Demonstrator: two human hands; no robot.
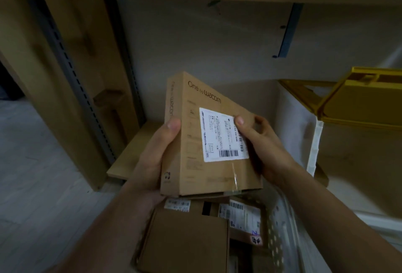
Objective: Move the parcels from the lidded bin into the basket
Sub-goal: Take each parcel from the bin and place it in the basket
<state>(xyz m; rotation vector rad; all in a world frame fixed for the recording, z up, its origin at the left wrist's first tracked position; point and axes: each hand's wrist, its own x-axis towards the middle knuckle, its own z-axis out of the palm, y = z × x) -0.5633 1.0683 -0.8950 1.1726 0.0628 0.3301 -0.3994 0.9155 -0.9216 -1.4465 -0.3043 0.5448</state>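
Two hands [152, 155], flat cardboard parcel [195, 142].

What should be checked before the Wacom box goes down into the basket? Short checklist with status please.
1. Left hand grips the Wacom box on its left edge: ok.
2. Right hand holds the right edge, thumb on the shipping label: ok.
3. Box hangs above the basket: ok.
4. Free spot in the basket: not ok, parcels already cover what shows below.
5. Yellow bin lid is up and away from the hands: ok.
6. More parcels left in the bin: cannot tell, its inside is out of view.
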